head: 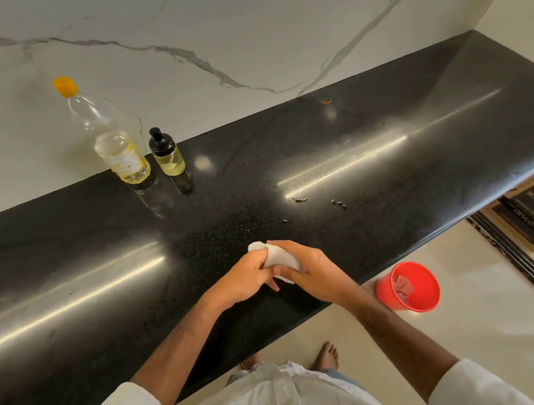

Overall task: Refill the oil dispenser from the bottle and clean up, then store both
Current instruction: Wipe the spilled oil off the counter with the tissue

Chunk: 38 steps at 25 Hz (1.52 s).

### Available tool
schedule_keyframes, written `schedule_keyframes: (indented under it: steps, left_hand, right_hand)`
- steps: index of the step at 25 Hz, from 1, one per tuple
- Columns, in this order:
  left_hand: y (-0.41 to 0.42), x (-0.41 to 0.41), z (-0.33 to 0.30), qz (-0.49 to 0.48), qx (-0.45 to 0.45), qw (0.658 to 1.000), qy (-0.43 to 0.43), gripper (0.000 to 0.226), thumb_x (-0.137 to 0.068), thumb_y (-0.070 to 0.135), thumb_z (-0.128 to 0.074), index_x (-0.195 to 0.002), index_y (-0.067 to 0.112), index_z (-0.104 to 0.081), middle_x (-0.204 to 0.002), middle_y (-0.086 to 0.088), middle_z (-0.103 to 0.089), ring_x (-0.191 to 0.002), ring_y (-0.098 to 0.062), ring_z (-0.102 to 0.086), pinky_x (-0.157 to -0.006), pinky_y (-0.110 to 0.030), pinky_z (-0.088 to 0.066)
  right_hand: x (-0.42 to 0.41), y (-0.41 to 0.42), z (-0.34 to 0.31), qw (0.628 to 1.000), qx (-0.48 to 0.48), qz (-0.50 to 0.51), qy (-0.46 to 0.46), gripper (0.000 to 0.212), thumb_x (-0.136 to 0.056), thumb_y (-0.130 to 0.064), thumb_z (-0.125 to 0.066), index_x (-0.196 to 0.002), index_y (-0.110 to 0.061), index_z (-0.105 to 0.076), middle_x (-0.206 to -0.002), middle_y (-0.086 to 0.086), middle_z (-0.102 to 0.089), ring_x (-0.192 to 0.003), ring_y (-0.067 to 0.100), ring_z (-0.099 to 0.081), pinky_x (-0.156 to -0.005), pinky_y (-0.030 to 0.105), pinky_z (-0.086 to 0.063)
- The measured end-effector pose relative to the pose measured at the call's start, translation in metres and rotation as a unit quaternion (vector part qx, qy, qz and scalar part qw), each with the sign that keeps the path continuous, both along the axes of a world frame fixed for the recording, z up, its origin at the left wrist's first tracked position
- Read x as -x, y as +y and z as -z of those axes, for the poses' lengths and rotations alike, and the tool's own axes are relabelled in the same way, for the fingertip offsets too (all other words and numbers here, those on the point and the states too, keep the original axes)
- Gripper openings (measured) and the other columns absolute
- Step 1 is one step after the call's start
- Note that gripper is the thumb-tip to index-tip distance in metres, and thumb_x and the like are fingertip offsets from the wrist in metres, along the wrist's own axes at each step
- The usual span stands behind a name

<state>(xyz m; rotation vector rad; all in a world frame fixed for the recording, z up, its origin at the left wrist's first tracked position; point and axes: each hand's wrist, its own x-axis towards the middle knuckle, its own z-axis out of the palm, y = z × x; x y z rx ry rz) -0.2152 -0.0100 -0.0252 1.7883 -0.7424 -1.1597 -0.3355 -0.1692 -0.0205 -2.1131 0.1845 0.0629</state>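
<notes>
A clear oil bottle [109, 137] with an orange cap stands upright at the back of the black counter [104, 245], by the marble wall. Right beside it stands the small oil dispenser [167, 155] with a black pump top, holding pale yellow oil. Near the counter's front edge both hands meet around a crumpled white tissue [277, 256]. My left hand [245, 276] grips it from the left and my right hand [311, 270] wraps it from the right. Small oil drops [300, 200] and more drops [338, 204] lie on the counter beyond the hands.
A red bin [407, 287] with some scraps inside stands on the pale floor just off the counter's front edge, to the right. A cardboard box [532, 215] lies on the floor at far right. My bare feet show below the counter edge.
</notes>
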Motion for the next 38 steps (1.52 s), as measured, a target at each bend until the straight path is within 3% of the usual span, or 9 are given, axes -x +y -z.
schedule_keyframes:
  steps: [6,11,15,17,20,23,26,28,38]
  left_hand:
    - [0.007,0.006,-0.003,-0.059,0.013,0.975,-0.213,0.017,-0.092,0.032,-0.074,-0.101,0.017,-0.072,-0.095,0.008,-0.072,-0.085,-0.004,-0.07,-0.072,-0.022,-0.058]
    - [0.024,0.006,0.019,-0.108,0.051,0.97,-0.211,0.013,-0.092,0.03,-0.07,-0.104,0.031,-0.065,-0.109,0.019,-0.061,-0.106,-0.006,-0.062,-0.081,-0.024,-0.051]
    - [0.043,0.002,0.041,-0.112,0.029,0.938,-0.326,0.017,-0.097,0.017,-0.064,-0.108,0.029,-0.064,-0.114,0.018,-0.056,-0.112,-0.006,-0.055,-0.096,-0.035,-0.047]
    - [0.049,0.002,0.047,-0.086,-0.001,0.926,-0.368,0.018,-0.097,0.017,-0.064,-0.109,0.03,-0.064,-0.119,0.016,-0.054,-0.115,-0.007,-0.051,-0.096,-0.037,-0.043]
    - [0.055,0.004,0.051,-0.064,-0.033,0.913,-0.401,0.019,-0.096,0.018,-0.063,-0.111,0.031,-0.063,-0.124,0.014,-0.053,-0.12,-0.011,-0.049,-0.095,-0.033,-0.035]
    - [0.067,0.004,0.054,-0.072,-0.051,0.905,-0.417,0.021,-0.096,0.017,-0.064,-0.113,0.03,-0.064,-0.127,0.011,-0.053,-0.123,-0.012,-0.048,-0.096,-0.033,-0.032]
    - [0.082,0.008,0.054,-0.089,-0.058,0.904,-0.413,0.023,-0.095,0.015,-0.064,-0.113,0.029,-0.064,-0.128,0.011,-0.053,-0.123,-0.011,-0.047,-0.096,-0.032,-0.03]
    - [0.09,0.012,0.052,-0.094,-0.059,0.904,-0.412,0.023,-0.095,0.014,-0.064,-0.112,0.029,-0.065,-0.128,0.012,-0.053,-0.123,-0.01,-0.047,-0.096,-0.031,-0.029]
    - [0.117,0.021,0.051,-0.124,-0.057,0.909,-0.394,0.026,-0.094,0.011,-0.066,-0.11,0.031,-0.065,-0.127,0.012,-0.054,-0.121,-0.008,-0.048,-0.097,-0.032,-0.027]
  right_hand:
    - [0.016,-0.01,0.01,0.996,-0.036,0.046,0.06,0.017,-0.099,-0.021,-0.065,-0.115,-0.024,-0.07,-0.105,-0.019,-0.069,-0.101,-0.003,-0.066,-0.083,0.016,-0.054]
    - [0.043,-0.042,0.011,0.981,-0.123,0.072,0.13,0.017,-0.102,-0.014,-0.059,-0.115,-0.016,-0.07,-0.106,0.001,-0.071,-0.098,0.012,-0.069,-0.086,0.028,-0.056]
    - [0.059,-0.059,0.019,0.953,0.149,0.265,-0.009,0.03,-0.1,-0.008,-0.059,-0.127,-0.016,-0.069,-0.11,0.002,-0.063,-0.1,0.02,-0.058,-0.084,0.032,-0.051]
    - [0.057,-0.048,0.028,0.924,0.311,0.218,-0.029,0.036,-0.098,-0.012,-0.062,-0.133,-0.014,-0.066,-0.124,0.007,-0.058,-0.109,0.024,-0.051,-0.089,0.036,-0.047]
    - [0.059,-0.021,0.045,0.905,0.409,0.089,0.08,0.041,-0.1,-0.039,-0.056,-0.137,-0.024,-0.06,-0.146,0.008,-0.047,-0.129,0.03,-0.046,-0.104,0.046,-0.039]
    - [0.066,-0.007,0.053,0.902,0.417,0.072,0.086,0.061,-0.103,-0.055,-0.04,-0.15,-0.017,-0.047,-0.161,0.011,-0.035,-0.147,0.033,-0.033,-0.119,0.05,-0.029]
    - [0.056,0.001,0.064,0.904,0.406,0.009,0.135,0.088,-0.101,-0.071,-0.008,-0.163,-0.008,-0.008,-0.171,0.013,-0.001,-0.158,0.028,0.004,-0.128,0.05,-0.003]
    - [0.047,0.009,0.074,0.913,0.377,-0.011,0.155,0.097,-0.097,-0.078,-0.007,-0.162,-0.007,0.006,-0.169,0.014,0.012,-0.156,0.027,0.016,-0.128,0.047,0.005]
    - [0.039,0.065,0.077,0.919,0.351,-0.149,0.097,0.106,-0.095,-0.082,-0.023,-0.162,-0.004,0.002,-0.169,0.016,0.011,-0.156,0.025,0.018,-0.128,0.043,0.001]
